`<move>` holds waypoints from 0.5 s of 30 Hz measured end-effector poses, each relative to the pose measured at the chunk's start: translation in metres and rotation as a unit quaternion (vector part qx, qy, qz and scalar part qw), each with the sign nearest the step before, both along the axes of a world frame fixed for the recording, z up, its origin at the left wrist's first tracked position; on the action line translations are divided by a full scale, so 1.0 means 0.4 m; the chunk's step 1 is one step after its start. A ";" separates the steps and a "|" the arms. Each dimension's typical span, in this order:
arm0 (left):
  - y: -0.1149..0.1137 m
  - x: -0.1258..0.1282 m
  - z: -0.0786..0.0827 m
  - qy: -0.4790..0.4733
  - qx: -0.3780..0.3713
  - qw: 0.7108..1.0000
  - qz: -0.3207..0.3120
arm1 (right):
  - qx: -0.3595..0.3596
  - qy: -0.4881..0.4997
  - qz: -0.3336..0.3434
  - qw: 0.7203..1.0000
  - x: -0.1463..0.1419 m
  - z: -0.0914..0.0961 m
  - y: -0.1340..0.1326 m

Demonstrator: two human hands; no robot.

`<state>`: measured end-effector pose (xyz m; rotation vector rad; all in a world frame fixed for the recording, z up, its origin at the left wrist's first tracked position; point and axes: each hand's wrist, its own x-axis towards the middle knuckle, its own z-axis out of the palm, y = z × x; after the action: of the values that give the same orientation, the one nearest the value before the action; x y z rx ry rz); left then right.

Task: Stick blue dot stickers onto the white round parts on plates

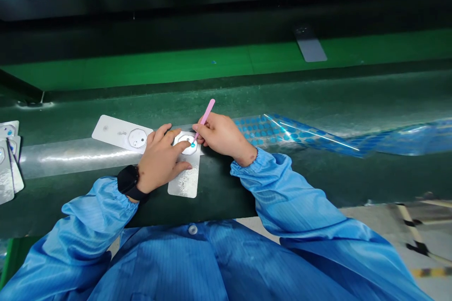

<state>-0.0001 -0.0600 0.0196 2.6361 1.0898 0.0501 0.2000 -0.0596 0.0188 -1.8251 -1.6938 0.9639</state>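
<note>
My left hand (160,160), with a black watch on its wrist, lies fingers spread on a silvery flat plate (186,178) and pins it to the dark green bench. My right hand (221,135) is closed on pink tweezers (205,117). The tweezer tip touches a small blue round sticker (192,146) at the octagonal opening near the plate's top. Both sleeves are light blue.
A second silvery plate (120,132) lies to the left. More plates (9,160) are stacked at the far left edge. A clear sheet of blue round stickers (282,130) stretches to the right. A green conveyor belt (141,68) runs behind, carrying a grey plate (310,49).
</note>
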 end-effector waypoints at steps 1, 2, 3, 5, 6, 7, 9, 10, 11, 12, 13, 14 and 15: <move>0.000 0.000 0.002 0.005 0.001 1.000 -0.001 | -0.001 -0.001 -0.001 1.000 0.000 0.000 -0.001; 0.000 0.001 0.003 0.009 0.001 1.000 -0.001 | -0.002 -0.001 -0.001 1.000 -0.001 0.001 -0.001; -0.001 0.002 0.005 0.013 0.000 1.000 -0.001 | -0.001 0.002 -0.002 1.000 -0.001 0.001 -0.002; -0.001 0.003 0.008 0.021 -0.001 1.000 0.000 | 0.004 0.011 -0.002 1.000 -0.002 0.002 -0.003; -0.002 0.004 0.009 0.023 -0.001 1.000 0.001 | 0.007 0.015 -0.002 1.000 -0.003 0.002 -0.003; -0.002 0.004 0.010 0.026 0.000 1.000 0.002 | 0.007 0.018 -0.003 1.000 -0.004 0.003 -0.004; -0.003 0.005 0.012 0.031 0.003 1.000 0.003 | 0.001 0.018 -0.006 1.000 -0.005 0.005 -0.004; -0.003 0.006 0.014 0.034 0.004 0.999 0.003 | -0.004 0.016 -0.007 1.000 -0.006 0.006 -0.004; -0.003 0.006 0.015 0.039 0.004 0.999 0.003 | -0.007 0.015 -0.008 1.000 -0.007 0.008 -0.004; -0.003 0.007 0.017 0.045 0.004 0.999 0.003 | -0.009 0.013 -0.009 1.000 -0.008 0.009 -0.004; -0.003 0.008 0.019 0.051 0.003 0.999 0.003 | -0.009 0.012 -0.009 1.000 -0.008 0.010 -0.005; -0.003 0.009 0.022 0.056 0.002 0.998 0.003 | -0.007 0.011 -0.010 1.000 -0.009 0.011 -0.005; -0.003 0.011 0.024 0.060 0.000 0.998 0.003 | -0.002 0.011 -0.011 1.000 -0.009 0.011 -0.005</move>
<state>0.0041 -0.0611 0.0292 2.6661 1.1351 -0.1094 0.1964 -0.0615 0.0233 -1.8253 -1.6565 0.9763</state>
